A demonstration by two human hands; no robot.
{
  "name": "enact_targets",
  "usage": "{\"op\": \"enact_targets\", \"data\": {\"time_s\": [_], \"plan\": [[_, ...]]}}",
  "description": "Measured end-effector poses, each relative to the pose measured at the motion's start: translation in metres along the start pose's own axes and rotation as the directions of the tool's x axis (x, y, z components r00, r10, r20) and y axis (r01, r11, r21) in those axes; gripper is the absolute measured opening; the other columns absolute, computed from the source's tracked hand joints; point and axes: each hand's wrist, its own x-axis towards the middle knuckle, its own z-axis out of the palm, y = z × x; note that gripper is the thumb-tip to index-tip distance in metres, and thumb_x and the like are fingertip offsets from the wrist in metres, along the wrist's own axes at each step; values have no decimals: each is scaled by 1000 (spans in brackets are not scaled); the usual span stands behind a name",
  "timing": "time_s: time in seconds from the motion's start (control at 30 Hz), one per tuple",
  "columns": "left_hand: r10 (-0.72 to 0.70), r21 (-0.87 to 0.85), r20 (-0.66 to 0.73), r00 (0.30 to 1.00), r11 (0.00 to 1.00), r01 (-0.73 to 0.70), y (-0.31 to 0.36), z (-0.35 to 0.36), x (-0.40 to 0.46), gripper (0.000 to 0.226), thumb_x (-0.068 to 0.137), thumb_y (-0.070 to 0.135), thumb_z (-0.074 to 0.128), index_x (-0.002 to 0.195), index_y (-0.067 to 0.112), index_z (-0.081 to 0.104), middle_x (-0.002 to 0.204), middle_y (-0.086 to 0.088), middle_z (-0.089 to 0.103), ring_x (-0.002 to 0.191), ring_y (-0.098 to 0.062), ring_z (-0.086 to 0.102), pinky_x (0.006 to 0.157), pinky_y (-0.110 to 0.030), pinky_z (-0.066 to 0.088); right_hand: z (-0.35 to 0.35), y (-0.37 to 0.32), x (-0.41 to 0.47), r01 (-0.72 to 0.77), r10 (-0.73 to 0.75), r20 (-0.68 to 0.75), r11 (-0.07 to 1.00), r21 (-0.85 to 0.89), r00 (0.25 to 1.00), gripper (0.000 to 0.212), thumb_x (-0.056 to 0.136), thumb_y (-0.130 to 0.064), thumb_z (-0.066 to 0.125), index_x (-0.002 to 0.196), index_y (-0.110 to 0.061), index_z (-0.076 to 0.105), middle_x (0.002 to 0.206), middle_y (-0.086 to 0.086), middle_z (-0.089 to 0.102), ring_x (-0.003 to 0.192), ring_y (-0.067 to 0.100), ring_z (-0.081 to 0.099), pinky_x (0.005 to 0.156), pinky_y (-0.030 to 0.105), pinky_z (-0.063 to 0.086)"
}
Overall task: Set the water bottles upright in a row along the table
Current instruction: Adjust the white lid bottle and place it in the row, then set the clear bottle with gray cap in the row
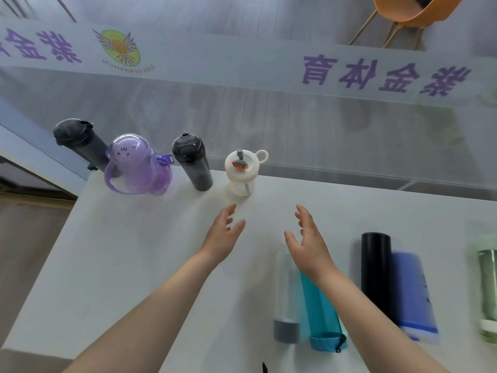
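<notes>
Several bottles stand upright along the far edge of the white table (pixel 129 254): a dark grey bottle (pixel 80 142), a round purple bottle (pixel 138 165) with a strap, another dark grey bottle (pixel 192 161) and a small white cup-like bottle (pixel 242 172) with a loop lid. On the table's near right lie a clear bottle with a grey cap (pixel 286 297), a teal bottle (pixel 321 313), a black bottle (pixel 376 270), a blue bottle (pixel 412 294) and a pale green bottle (pixel 488 284). My left hand (pixel 224 235) and my right hand (pixel 309 243) hover open over the table's middle, holding nothing.
A glass wall with purple lettering and a round logo (pixel 119 47) runs just behind the table's far edge. Beyond it stands an orange chair (pixel 408 12). The table's left edge drops to a brown floor (pixel 29 224).
</notes>
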Motion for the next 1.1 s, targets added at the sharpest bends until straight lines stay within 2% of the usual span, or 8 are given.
{"op": "enact_targets", "data": {"time_s": [0.17,0.33,0.5,0.63,0.73,0.83,1.0,1.1], "plan": [[-41,29,54,998,999,39,-18,37,-50,49,97,28,55,143,23,39,148,8,43,124,-9,45,102,-25,37,-19,30,-57,4,-3,24,1000,-30,1000,58,97,-22,51,148,-31,25,147,-10,38,133,8,38,113,32,33],[-107,76,103,989,992,100,-32,71,-95,50,97,28,56,143,21,40,146,5,44,128,-14,46,101,-27,39,-16,56,-102,27,-23,120,999,-27,992,55,95,-16,52,146,-27,32,142,-10,41,123,4,44,105,22,38],[-153,46,120,981,988,148,-43,92,-132,52,96,22,57,144,18,38,144,0,45,121,-13,50,97,-24,40,-5,68,-129,16,-1,254,998,-56,967,58,95,-21,49,145,-37,26,144,-14,37,111,0,50,94,18,42],[-178,21,128,976,984,177,-51,102,-152,54,96,19,56,146,21,35,144,-1,43,121,-14,51,93,-23,43,1,69,-137,12,40,329,988,-154,944,67,93,-24,50,150,-34,16,153,-6,30,127,12,45,106,28,39],[-187,-4,157,970,982,190,-56,106,-162,58,96,20,56,148,25,31,141,1,41,120,-15,53,99,-29,46,5,68,-140,25,52,389,982,-190,920,75,93,-27,54,152,-33,9,158,-3,23,134,17,41,108,29,35],[-190,-42,156,969,979,198,-59,110,-167,57,97,16,55,147,29,31,136,1,41,111,-10,56,98,-29,49,8,68,-144,77,37,428,966,-246,903,83,90,-27,58,153,-31,5,161,0,14,140,21,36,111,31,31],[-172,-37,115,978,984,177,-62,113,-173,55,95,13,55,143,33,37,131,1,47,110,-15,59,97,-35,52,9,74,-153,122,32,427,936,-329,904,87,88,-29,61,154,-29,4,163,5,7,142,26,33,112,37,32],[-161,-67,96,982,983,168,-61,114,-177,50,96,12,51,140,34,42,125,1,51,105,-16,62,92,-36,56,5,75,-156,139,-9,393,943,-303,919,84,88,-33,61,153,-28,8,161,4,13,141,24,34,110,36,34]]}}
